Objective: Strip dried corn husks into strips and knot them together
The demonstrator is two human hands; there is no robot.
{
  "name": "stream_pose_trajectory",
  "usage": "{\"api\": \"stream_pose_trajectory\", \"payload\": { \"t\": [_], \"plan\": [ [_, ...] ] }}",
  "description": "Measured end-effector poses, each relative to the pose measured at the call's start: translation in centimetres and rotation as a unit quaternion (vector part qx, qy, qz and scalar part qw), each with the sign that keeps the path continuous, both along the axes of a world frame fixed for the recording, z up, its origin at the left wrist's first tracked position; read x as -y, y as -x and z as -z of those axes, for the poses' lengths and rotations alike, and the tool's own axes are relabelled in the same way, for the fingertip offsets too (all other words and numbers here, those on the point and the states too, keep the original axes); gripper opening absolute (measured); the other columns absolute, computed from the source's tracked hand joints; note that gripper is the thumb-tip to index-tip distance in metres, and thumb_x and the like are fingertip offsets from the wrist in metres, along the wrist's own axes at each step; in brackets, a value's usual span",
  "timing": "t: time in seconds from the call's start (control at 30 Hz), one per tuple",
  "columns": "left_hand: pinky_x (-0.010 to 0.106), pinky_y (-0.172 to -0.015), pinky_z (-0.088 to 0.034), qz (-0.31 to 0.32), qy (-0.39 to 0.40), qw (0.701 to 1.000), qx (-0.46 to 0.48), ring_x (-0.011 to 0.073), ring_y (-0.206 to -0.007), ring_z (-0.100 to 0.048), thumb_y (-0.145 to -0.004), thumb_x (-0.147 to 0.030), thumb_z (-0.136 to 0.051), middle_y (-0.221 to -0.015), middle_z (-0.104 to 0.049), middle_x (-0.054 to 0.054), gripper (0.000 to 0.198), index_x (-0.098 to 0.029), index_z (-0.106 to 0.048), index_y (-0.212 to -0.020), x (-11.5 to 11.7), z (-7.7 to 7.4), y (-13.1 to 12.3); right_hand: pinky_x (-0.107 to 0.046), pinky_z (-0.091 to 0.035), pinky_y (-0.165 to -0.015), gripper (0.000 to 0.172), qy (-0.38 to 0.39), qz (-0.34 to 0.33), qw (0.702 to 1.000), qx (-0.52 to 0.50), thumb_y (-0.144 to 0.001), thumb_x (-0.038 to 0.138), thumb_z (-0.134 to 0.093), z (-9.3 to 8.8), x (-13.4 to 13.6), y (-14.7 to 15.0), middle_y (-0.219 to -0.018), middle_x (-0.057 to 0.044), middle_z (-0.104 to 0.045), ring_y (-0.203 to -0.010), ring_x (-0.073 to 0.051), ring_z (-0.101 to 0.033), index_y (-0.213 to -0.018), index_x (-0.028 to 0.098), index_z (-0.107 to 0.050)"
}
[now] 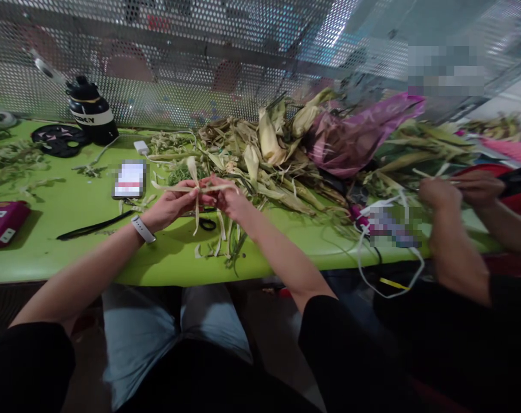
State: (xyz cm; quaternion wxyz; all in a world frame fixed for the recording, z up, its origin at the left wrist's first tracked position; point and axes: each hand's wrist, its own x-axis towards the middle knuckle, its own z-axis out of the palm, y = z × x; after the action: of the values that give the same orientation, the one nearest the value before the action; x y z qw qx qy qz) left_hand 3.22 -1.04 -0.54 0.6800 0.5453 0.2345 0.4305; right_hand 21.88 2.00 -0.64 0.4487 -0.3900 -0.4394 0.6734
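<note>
My left hand (174,205) and my right hand (226,198) meet above the green table (71,201), both pinched on pale corn husk strips (195,184) that cross between the fingers. One strip sticks up, another hangs down from the hands. A white watch sits on my left wrist (142,229). Loose husk scraps (219,241) lie on the table under my hands. A big pile of corn husks (269,155) is heaped just beyond them.
A phone (130,179), a black strap (92,228), a black bottle (90,110), a black lid (58,139) and a magenta box (2,221) lie on the left. A purple plastic bag (355,135) tops the pile. Another person's hands (453,192) work husks at right. Perforated metal wall (178,57) behind.
</note>
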Motion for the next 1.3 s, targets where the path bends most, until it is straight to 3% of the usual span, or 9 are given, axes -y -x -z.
{"api": "stream_pose_trajectory", "payload": {
  "t": [0.1, 0.17, 0.27, 0.37, 0.5, 0.7, 0.93, 1.07, 1.3],
  "plan": [
    [0.036, -0.099, -0.051, -0.101, -0.029, 0.994, 0.025, 0.0179, -0.103, -0.069, -0.087, -0.039, -0.068, -0.100, -0.073, 0.006, 0.030, -0.020, -0.059, -0.108, -0.9, 0.4, 0.1, -0.023, -0.049, -0.054, 0.022, 0.075, 0.033, 0.996, 0.018, -0.095, 0.034, -0.048, -0.1, 0.1, 0.3, -0.063, 0.001, -0.067, -0.052, -0.010, -0.060, -0.091, 0.018, -0.061],
    [0.034, -0.101, -0.050, -0.147, -0.050, 0.987, 0.029, 0.0175, -0.108, -0.067, -0.084, -0.036, -0.071, -0.107, -0.071, 0.006, 0.030, -0.020, -0.060, -0.107, -1.4, 0.8, 0.2, -0.026, -0.052, -0.059, 0.027, 0.080, -0.026, 0.996, 0.039, -0.096, 0.037, -0.044, -0.1, 0.6, 0.6, -0.069, -0.002, -0.071, -0.061, -0.013, -0.065, -0.092, 0.018, -0.063],
    [0.032, -0.099, -0.050, -0.181, -0.061, 0.981, 0.031, 0.0175, -0.109, -0.067, -0.078, -0.029, -0.077, -0.106, -0.070, 0.005, 0.033, -0.020, -0.058, -0.104, -1.9, 1.3, 0.3, -0.029, -0.053, -0.066, 0.029, 0.017, -0.111, 0.991, 0.078, -0.085, 0.048, -0.063, 0.3, 1.6, 1.4, -0.078, -0.004, -0.072, -0.071, -0.015, -0.067, -0.092, 0.020, -0.065],
    [0.033, -0.094, -0.052, -0.178, -0.039, 0.983, 0.020, 0.0178, -0.103, -0.069, -0.078, -0.031, -0.076, -0.099, -0.071, 0.005, 0.035, -0.020, -0.054, -0.103, -1.7, 1.3, 0.2, -0.024, -0.046, -0.060, 0.039, -0.080, -0.100, 0.981, 0.147, -0.064, 0.047, -0.083, 1.3, 2.2, 2.3, -0.073, 0.001, -0.065, -0.065, -0.012, -0.057, -0.080, 0.019, -0.063],
    [0.032, -0.088, -0.053, -0.189, -0.014, 0.982, 0.002, 0.0164, -0.093, -0.069, -0.078, -0.033, -0.076, -0.093, -0.072, 0.004, 0.035, -0.018, -0.056, -0.104, -1.3, 0.9, 0.0, -0.024, -0.039, -0.059, 0.044, -0.188, -0.076, 0.954, 0.219, -0.076, 0.061, -0.067, 2.4, 1.9, 2.5, -0.063, 0.004, -0.053, -0.058, -0.010, -0.045, -0.072, 0.018, -0.061],
    [0.027, -0.082, -0.052, -0.225, 0.046, 0.973, -0.015, 0.0112, -0.079, -0.062, -0.071, -0.025, -0.079, -0.087, -0.068, 0.001, 0.034, -0.018, -0.070, -0.103, -1.8, 0.9, 0.8, -0.032, -0.043, -0.079, 0.040, -0.399, 0.029, 0.823, 0.402, -0.094, 0.053, -0.048, 2.3, 1.5, 1.3, -0.085, -0.005, -0.058, -0.081, -0.018, -0.055, -0.083, 0.018, -0.064],
    [0.029, -0.085, -0.051, -0.223, 0.030, 0.972, -0.071, 0.0133, -0.082, -0.061, -0.068, -0.020, -0.076, -0.090, -0.071, 0.003, 0.035, -0.018, -0.073, -0.103, -1.9, 1.0, 0.9, -0.043, -0.039, -0.102, 0.039, -0.514, 0.064, 0.710, 0.476, -0.099, 0.048, -0.041, 1.6, 1.9, 1.1, -0.116, -0.013, -0.061, -0.111, -0.026, -0.053, -0.087, 0.020, -0.065],
    [0.036, -0.095, -0.047, -0.214, -0.017, 0.965, -0.149, 0.0179, -0.094, -0.063, -0.071, -0.020, -0.070, -0.100, -0.074, 0.006, 0.037, -0.017, -0.073, -0.107, -1.8, 0.9, 0.8, -0.044, -0.037, -0.106, 0.040, -0.515, 0.089, 0.726, 0.447, -0.099, 0.052, -0.037, 1.7, 1.2, 0.9, -0.123, -0.014, -0.059, -0.120, -0.027, -0.050, -0.089, 0.021, -0.061],
    [0.036, -0.101, -0.043, -0.198, -0.102, 0.956, -0.193, 0.0237, -0.108, -0.061, -0.076, -0.023, -0.065, -0.111, -0.071, 0.007, 0.031, -0.017, -0.071, -0.106, -1.4, 0.2, 0.8, -0.031, -0.044, -0.077, 0.046, -0.372, 0.062, 0.852, 0.362, -0.092, 0.067, -0.041, 1.5, 1.7, 1.1, -0.083, -0.004, -0.063, -0.078, -0.019, -0.059, -0.091, 0.022, -0.054]
  ]
}}
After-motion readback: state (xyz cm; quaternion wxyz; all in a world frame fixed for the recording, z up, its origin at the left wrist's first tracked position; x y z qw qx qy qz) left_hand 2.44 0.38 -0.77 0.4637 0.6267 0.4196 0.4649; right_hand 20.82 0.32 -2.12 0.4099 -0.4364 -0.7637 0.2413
